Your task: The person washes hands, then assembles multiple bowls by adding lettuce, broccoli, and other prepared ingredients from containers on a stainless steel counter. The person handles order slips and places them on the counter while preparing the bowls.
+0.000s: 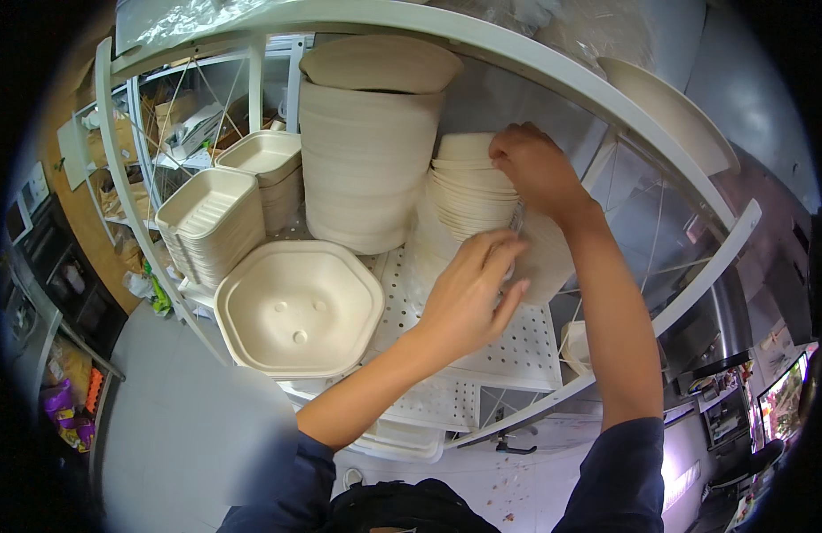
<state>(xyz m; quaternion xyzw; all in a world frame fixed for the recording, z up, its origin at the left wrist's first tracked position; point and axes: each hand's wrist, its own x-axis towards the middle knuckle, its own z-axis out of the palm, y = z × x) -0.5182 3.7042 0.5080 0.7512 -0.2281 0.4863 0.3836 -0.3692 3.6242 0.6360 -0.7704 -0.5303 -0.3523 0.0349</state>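
A nested stack of cream molded-fiber bowls (468, 191) stands on the right part of the perforated white shelf, with a clear plastic bag (426, 240) gathered around its lower part. At the upper right rims of that stack, my right hand (537, 169) has its fingers curled closed against the bowls' edge. My left hand (471, 289) is lower, in front of the stack and beside the plastic. Its fingers are bent, and a gap separates them from the thumb; nothing clear shows in it. Blurred translucent plastic (546, 258) lies between my left hand and right forearm.
A tall stack of round cream containers (366, 160) stands behind. Rectangular trays (211, 222) and a wide hexagonal bowl (300, 306) sit at the left. The white rack frame (704, 275) curves around the shelf (508, 351). A large plate-like piece (673, 115) leans at upper right.
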